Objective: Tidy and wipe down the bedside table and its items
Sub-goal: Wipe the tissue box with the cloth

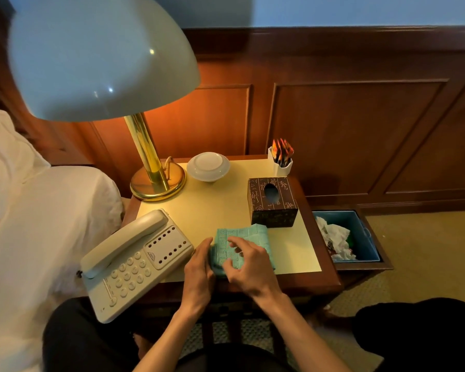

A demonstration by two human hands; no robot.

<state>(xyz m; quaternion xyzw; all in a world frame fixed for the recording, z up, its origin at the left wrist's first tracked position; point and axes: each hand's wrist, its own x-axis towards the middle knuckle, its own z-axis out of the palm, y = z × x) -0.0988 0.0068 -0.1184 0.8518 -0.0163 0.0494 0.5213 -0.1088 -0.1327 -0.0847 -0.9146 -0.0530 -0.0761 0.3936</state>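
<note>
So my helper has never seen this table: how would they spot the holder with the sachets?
Start at the brass-stemmed lamp and cross to the table's far right corner. Behind the dark patterned tissue box stands a small white cup, the only item with orange-red sachets sticking out.

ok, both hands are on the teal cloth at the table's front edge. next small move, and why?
Probably finish folding the teal cloth into a pad: the left hand steadies its left edge and the right hand rests on top with curled fingers. Then wipe the bare yellow tabletop between the telephone and tissue box.
</note>
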